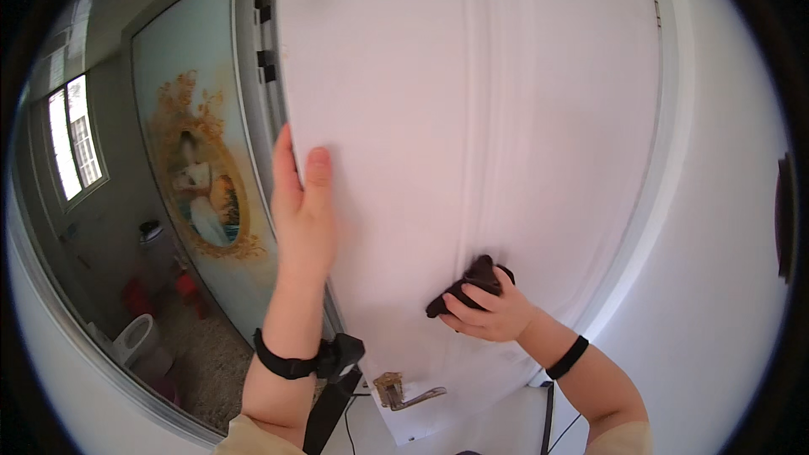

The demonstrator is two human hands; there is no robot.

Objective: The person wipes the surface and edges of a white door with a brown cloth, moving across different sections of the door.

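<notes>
In front of me stands a white door (392, 107) with a moulded vertical groove. My left hand (306, 202) grips its left edge, thumb on the front face and fingers wrapped behind. Against the door's lower middle, beside the groove, my right hand (493, 309) presses a bunched dark brown cloth (483, 278). Part of the cloth is hidden under the fingers. Below and left of that hand is a bronze-coloured lever handle (404, 392) on the door.
Left of the door, an opening shows a room with a window (74, 136), a decorated glass door panel (202, 183) and a toilet (134, 338). Red objects (136, 297) stand farther inside, too blurred to name. A white wall (714, 234) rises at right. Thin cables hang near the floor.
</notes>
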